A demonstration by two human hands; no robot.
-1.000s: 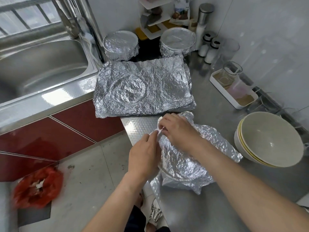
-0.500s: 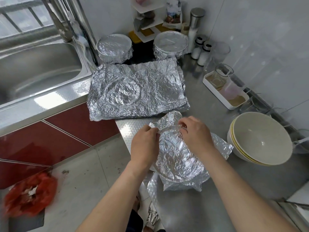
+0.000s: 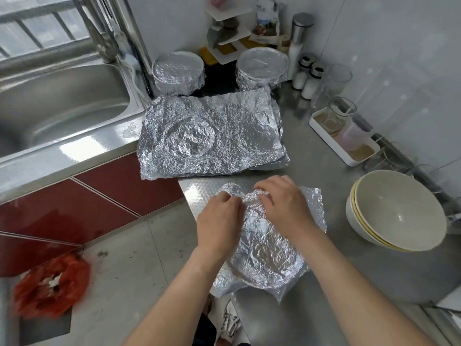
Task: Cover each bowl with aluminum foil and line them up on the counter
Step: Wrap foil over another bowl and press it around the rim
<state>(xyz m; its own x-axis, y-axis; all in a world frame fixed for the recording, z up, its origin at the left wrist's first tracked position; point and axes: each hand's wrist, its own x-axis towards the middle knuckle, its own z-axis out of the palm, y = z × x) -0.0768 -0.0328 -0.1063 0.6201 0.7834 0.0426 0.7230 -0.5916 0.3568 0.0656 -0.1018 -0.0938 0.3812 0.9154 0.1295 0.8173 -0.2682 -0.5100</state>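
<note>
Head view.

- Item: foil sheet (image 3: 264,255), draped over a bowl near the front edge of the counter (image 3: 324,308). The bowl itself is hidden, and only its round rim is embossed through the foil.
- Item: left hand (image 3: 219,221), fingers curled, with the foil pinched at the far left rim.
- Item: right hand (image 3: 284,206), fingers curled over the foil at the far rim, where it is pressed down.
- Item: covered bowls, two (image 3: 178,71) (image 3: 262,64), set side by side at the back.
- Item: spare foil stack (image 3: 212,136), laid between them and the hands.
- Item: bare bowls (image 3: 396,211), nested, at the right.

Handling note, offered as judgement: loose flaps are best crimped under the rim all round while the bowl is steadied. Thin foil is likely to be torn if pulled hard.
</note>
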